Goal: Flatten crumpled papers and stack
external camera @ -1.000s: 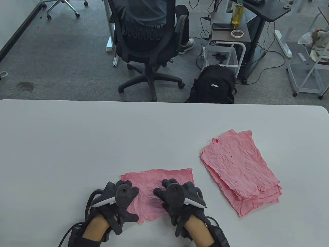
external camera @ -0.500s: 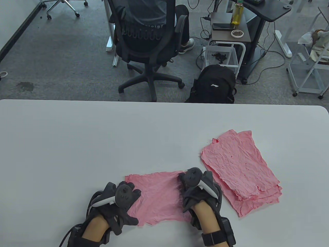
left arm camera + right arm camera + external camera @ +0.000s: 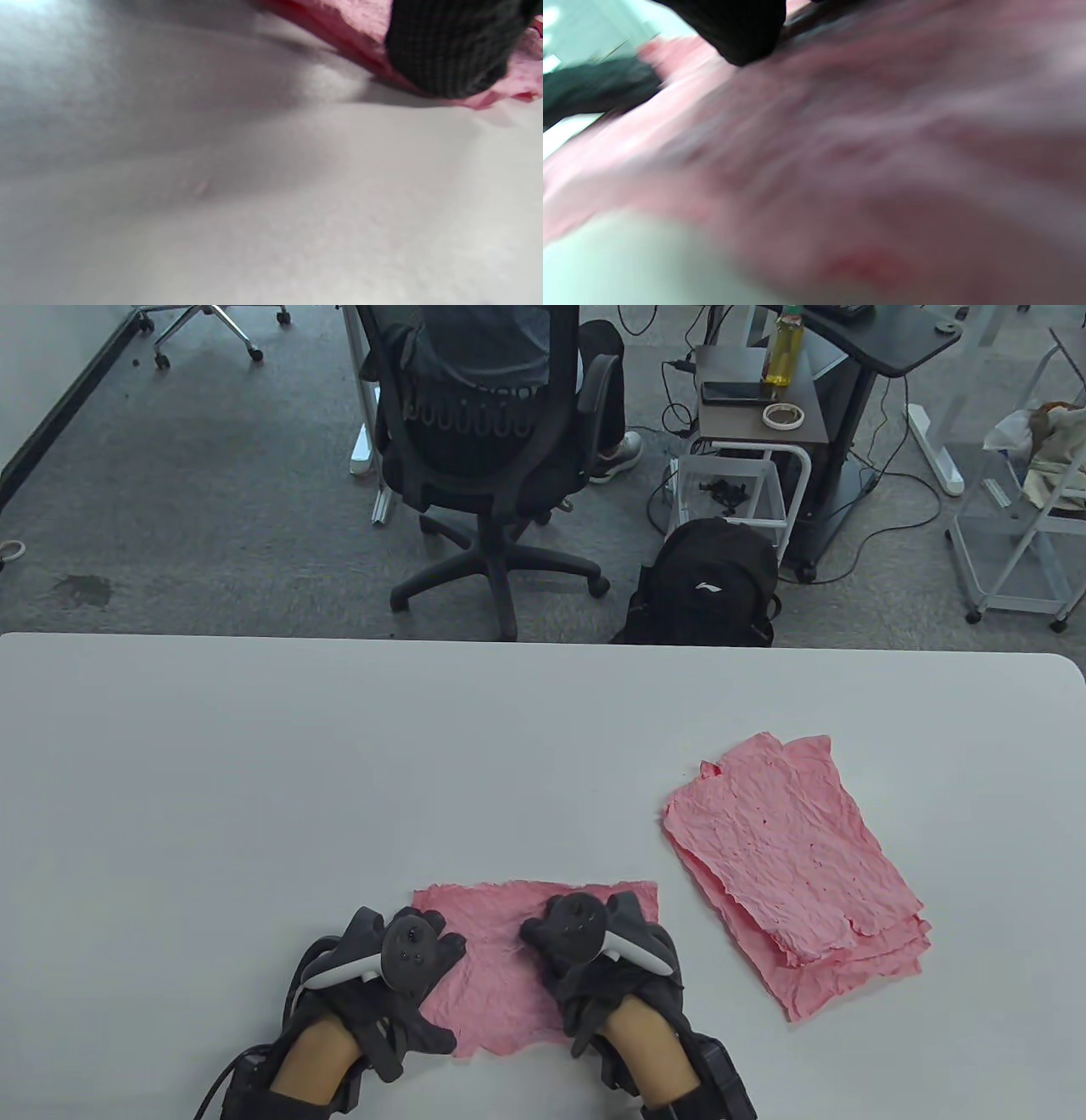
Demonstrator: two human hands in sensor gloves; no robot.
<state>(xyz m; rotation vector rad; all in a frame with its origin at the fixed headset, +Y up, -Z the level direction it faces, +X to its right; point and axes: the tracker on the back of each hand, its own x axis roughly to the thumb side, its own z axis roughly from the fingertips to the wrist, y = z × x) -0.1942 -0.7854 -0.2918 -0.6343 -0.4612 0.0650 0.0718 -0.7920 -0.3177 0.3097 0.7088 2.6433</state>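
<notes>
1. left hand: palm down, fingers spread flat, pressing the left part of the wrinkled pink paper sheet at the near table edge.
2. right hand: palm down on the sheet's right part, fingers flat.
3. stack of flattened pink papers: lies right, apart.

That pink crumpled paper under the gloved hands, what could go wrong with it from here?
The pink crumpled paper sheet looks thin with ragged edges, so rubbing by the right hand while the left hand pins it might tear it. It is also still wrinkled, so it may sit unevenly on the stack of flattened pink sheets, whose layers already lie offset.
</notes>
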